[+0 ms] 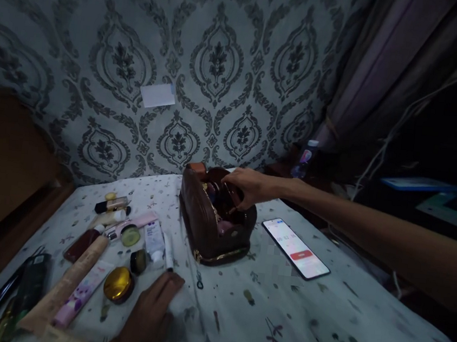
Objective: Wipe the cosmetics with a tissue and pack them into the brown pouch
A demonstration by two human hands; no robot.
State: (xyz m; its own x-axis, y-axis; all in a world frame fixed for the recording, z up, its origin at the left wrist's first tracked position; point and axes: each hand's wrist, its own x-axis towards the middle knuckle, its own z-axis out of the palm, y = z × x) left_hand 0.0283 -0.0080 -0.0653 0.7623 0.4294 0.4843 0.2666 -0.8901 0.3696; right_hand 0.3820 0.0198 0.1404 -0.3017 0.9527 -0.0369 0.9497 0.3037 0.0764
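Observation:
An unzipped brown cosmetic bag (195, 211) stands on the patterned bed sheet, with mixed small items inside. My right hand (245, 186) reaches into its opening from the right, fingers curled round something dark that I cannot make out. Low in the view, my left hand (152, 310) rests on the sheet, fingers loosely extended and holding nothing visible. Its fingertips lie close to a slim white tube (169, 252). Beside that are a white-and-purple tube (155, 239), a dark-lidded jar (138, 261), a gold-lidded jar (118, 284) and a green-topped jar (130, 234).
A lit phone (296, 249) lies right of the bag. Leftward are a pink tube (82, 293), a long beige tube (70, 279), a dark red bottle (83, 244) and several other cosmetics. A plastic bottle (305, 160) stands by the patterned wall (218, 72).

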